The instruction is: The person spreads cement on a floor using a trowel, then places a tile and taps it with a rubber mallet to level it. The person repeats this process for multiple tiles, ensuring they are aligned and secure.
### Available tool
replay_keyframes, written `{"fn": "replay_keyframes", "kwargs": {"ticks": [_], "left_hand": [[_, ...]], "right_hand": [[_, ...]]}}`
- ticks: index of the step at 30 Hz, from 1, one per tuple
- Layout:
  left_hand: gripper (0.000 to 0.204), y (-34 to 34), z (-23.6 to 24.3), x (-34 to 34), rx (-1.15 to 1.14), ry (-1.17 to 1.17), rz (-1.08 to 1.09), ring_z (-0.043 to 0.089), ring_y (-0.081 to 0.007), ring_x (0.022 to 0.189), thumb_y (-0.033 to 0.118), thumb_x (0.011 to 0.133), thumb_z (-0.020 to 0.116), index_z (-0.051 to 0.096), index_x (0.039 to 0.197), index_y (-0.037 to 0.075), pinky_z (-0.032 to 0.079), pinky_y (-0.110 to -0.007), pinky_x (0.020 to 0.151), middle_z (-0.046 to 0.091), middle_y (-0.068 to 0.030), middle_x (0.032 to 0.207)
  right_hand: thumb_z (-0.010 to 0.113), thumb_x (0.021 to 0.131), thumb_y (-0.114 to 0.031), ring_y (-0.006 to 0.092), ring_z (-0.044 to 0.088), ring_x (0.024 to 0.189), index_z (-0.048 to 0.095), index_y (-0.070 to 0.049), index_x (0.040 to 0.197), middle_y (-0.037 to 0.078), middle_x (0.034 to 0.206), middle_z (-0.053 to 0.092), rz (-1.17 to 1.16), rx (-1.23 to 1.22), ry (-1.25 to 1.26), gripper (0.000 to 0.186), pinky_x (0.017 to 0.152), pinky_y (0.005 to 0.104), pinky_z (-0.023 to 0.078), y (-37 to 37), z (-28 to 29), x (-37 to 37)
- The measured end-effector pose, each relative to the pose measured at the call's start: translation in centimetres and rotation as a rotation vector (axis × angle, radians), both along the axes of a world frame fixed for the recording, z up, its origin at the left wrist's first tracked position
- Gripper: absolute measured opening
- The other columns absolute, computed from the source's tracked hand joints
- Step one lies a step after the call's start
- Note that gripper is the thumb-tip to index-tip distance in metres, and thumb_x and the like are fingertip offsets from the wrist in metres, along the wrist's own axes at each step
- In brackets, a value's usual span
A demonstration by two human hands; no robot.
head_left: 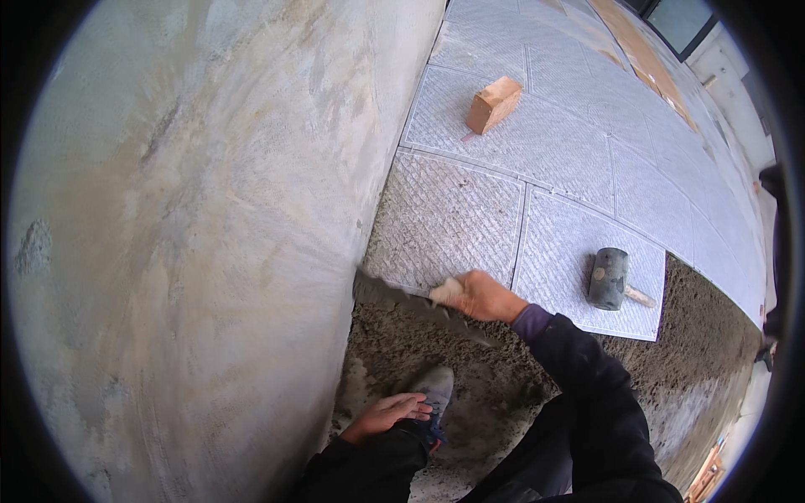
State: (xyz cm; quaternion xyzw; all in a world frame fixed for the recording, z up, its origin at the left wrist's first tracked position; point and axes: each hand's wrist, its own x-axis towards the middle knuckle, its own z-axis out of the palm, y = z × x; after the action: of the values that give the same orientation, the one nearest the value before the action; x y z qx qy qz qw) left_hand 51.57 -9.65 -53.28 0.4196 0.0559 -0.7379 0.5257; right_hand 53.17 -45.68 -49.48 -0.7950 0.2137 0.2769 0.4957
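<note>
My right hand [488, 297] is closed around the pale handle of what looks like a trowel. Its long, dark blade [401, 295], with an uneven edge, lies along the near edge of a grey textured tile [449, 214], its left end by the wall. Under the blade is loose, dark, crumbly mortar or sand [402, 339]. My left hand [394, 415] holds nothing; its fingers are stretched out beside my shoe [434, 390], low in front of me.
A rubber mallet [609, 279] rests on the right-hand tile [558, 251]. Farther off, an orange brick [494, 106] stands on the laid tiles. The plastered wall [210, 235] rises along the left. More loose bedding [704, 323] spreads to the right.
</note>
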Motion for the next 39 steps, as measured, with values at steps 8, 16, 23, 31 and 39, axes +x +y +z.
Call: {"fn": "replay_keyframes", "kwargs": {"ticks": [8,16,23,31,39], "left_hand": [[0.053,-0.4,0.8,-2.4,-0.188,0.023,-0.150,0.059,-0.0220,0.133,0.028,0.116,0.053,0.046,0.155,-0.008,0.050,-0.037,0.111,0.064,-0.0157,0.140],[0.051,-2.6,3.6,-3.5,-0.101,-0.117,-0.290,0.063,-0.0207,0.128,0.029,0.115,0.055,0.051,0.152,-0.006,0.050,-0.035,0.110,0.067,-0.0141,0.137],[0.049,-5.4,8.8,1.9,-0.060,-0.666,-0.144,0.061,-0.0228,0.134,0.031,0.116,0.049,0.053,0.150,-0.005,0.052,-0.039,0.108,0.071,-0.0148,0.133],[0.075,-25.6,2.3,15.5,0.049,-2.074,-0.170,0.028,-0.0422,0.159,0.044,0.113,0.046,0.030,0.161,-0.011,0.023,-0.050,0.130,0.031,-0.0316,0.169],[0.078,-39.8,-1.9,12.1,-0.416,-2.171,-0.643,0.020,-0.0389,0.163,0.047,0.112,0.047,0.029,0.163,-0.009,0.016,-0.053,0.132,0.026,-0.0268,0.173]], "right_hand": [[0.066,0.094,-0.075,0.0190,0.066,0.068,0.077,0.003,0.095,0.010,0.072,0.068,-0.315,0.093,-0.317,0.078,0.066,0.0406,0.056,0.4,-0.2,-2.3],[0.065,0.096,-0.073,0.0273,0.065,0.068,0.074,0.010,0.092,0.016,0.072,0.066,-0.130,0.138,-0.149,0.084,0.072,0.0449,0.054,2.4,-0.8,-2.8],[0.070,0.093,-0.073,0.0192,0.049,0.062,0.066,0.003,0.081,0.010,0.064,0.053,-0.099,0.045,-0.094,0.077,0.063,0.0424,0.049,-3.6,3.4,-18.2],[0.081,0.096,-0.051,0.0118,0.050,0.062,0.069,0.003,0.085,0.005,0.067,0.061,-0.473,-0.025,0.008,0.057,0.058,0.0358,0.049,-6.6,8.7,-36.1],[0.087,0.090,-0.047,0.0162,0.055,0.059,0.068,0.004,0.082,0.011,0.063,0.060,-0.643,-0.327,0.137,0.055,0.056,0.0401,0.049,-4.0,11.8,-47.0]]}}
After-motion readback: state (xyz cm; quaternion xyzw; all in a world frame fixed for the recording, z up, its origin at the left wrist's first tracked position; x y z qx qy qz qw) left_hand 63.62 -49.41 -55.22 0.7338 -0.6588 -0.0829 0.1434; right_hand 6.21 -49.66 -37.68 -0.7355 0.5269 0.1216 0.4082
